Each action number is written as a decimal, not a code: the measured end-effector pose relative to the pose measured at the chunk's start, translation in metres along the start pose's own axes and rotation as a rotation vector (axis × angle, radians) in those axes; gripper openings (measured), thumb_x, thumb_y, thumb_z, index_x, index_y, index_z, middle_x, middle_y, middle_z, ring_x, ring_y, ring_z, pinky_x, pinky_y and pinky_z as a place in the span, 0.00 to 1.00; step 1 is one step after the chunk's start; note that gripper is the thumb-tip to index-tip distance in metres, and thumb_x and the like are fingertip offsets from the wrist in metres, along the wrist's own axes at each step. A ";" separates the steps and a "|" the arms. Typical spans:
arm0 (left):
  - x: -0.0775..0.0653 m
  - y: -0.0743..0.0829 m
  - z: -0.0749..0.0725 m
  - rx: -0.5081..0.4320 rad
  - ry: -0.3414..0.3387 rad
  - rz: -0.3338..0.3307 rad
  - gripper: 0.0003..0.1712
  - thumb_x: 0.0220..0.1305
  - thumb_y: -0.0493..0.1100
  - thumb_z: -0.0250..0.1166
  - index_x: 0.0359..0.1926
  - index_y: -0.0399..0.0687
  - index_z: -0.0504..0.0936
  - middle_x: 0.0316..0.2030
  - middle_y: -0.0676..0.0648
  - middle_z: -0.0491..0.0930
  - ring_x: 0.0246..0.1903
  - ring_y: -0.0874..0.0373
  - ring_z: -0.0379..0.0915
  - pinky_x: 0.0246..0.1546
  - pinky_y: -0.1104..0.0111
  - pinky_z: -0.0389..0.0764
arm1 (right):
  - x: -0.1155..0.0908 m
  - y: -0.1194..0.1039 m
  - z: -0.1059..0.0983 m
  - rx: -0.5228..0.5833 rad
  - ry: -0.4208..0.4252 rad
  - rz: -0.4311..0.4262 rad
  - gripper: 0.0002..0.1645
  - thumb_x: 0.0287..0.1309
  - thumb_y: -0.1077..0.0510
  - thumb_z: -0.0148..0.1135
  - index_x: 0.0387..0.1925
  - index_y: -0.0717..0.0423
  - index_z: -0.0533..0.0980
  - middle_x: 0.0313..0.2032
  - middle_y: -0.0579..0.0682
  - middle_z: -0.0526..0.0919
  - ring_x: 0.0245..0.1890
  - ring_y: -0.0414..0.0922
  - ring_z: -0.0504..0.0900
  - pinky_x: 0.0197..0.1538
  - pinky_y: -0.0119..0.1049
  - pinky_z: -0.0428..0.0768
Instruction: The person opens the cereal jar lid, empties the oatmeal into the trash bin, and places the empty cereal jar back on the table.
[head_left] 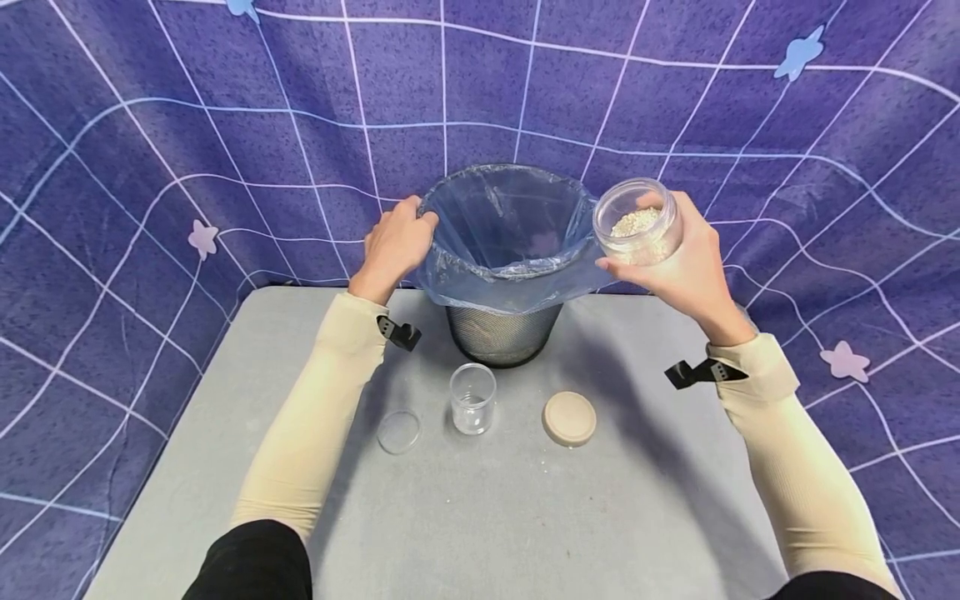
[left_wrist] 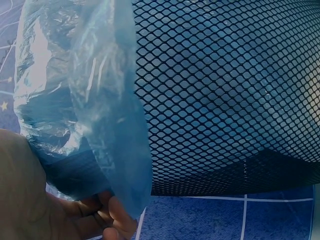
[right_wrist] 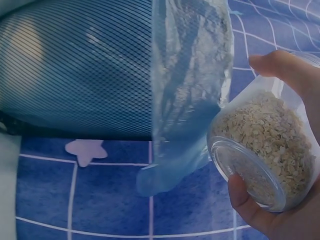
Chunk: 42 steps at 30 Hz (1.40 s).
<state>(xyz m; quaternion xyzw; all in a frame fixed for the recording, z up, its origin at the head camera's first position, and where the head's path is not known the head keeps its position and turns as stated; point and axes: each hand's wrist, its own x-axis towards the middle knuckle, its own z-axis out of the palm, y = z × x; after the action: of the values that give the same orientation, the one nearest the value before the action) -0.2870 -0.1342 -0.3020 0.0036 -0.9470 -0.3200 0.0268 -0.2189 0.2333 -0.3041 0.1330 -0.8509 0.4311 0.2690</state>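
A mesh wastebasket (head_left: 504,333), lined with a blue plastic bag (head_left: 510,287), stands at the back of the table. My left hand (head_left: 397,243) grips its left rim over the bag; in the left wrist view some fingers (left_wrist: 122,217) curl behind the bag's folded edge. Beside the right rim, my right hand (head_left: 693,271) holds a clear jar (head_left: 611,242), tilted, with its mouth uncovered. Pale rolled oats (right_wrist: 267,135) fill part of the jar. In the right wrist view the thumb and fingers wrap around its sides and base.
In front of the wastebasket stands a clear empty cup (head_left: 472,404). A thin clear disc-shaped lid (head_left: 399,432) lies to its left, and a beige round lid (head_left: 570,418) to its right. Small crumbs dot the grey table (head_left: 495,517). A purple grid-patterned cloth (head_left: 480,92) hangs closely behind.
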 end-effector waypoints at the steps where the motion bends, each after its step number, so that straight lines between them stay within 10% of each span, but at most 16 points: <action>1: 0.000 0.000 0.000 0.000 -0.001 0.000 0.24 0.79 0.54 0.45 0.62 0.47 0.77 0.67 0.37 0.78 0.70 0.35 0.71 0.68 0.36 0.64 | 0.003 -0.001 0.000 -0.002 0.001 -0.001 0.50 0.30 0.55 0.94 0.59 0.53 0.79 0.53 0.43 0.84 0.52 0.35 0.78 0.55 0.26 0.73; 20: -0.001 0.001 0.000 -0.002 0.009 0.001 0.22 0.79 0.53 0.45 0.58 0.47 0.77 0.64 0.37 0.79 0.69 0.35 0.72 0.67 0.37 0.66 | 0.057 -0.030 0.016 -0.031 -0.102 -0.184 0.54 0.32 0.49 0.92 0.64 0.56 0.78 0.54 0.47 0.85 0.54 0.41 0.81 0.56 0.31 0.74; 42: -0.002 0.001 -0.001 -0.002 0.005 0.006 0.22 0.79 0.53 0.45 0.57 0.46 0.77 0.63 0.37 0.79 0.69 0.34 0.72 0.66 0.37 0.66 | 0.091 -0.032 0.034 -0.251 -0.316 -0.198 0.58 0.35 0.46 0.91 0.70 0.57 0.73 0.62 0.58 0.81 0.61 0.56 0.75 0.65 0.58 0.74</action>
<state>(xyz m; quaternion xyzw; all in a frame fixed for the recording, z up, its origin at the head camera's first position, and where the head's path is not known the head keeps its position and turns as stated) -0.2854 -0.1338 -0.3010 0.0014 -0.9467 -0.3207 0.0304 -0.2909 0.1874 -0.2473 0.2471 -0.9124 0.2671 0.1876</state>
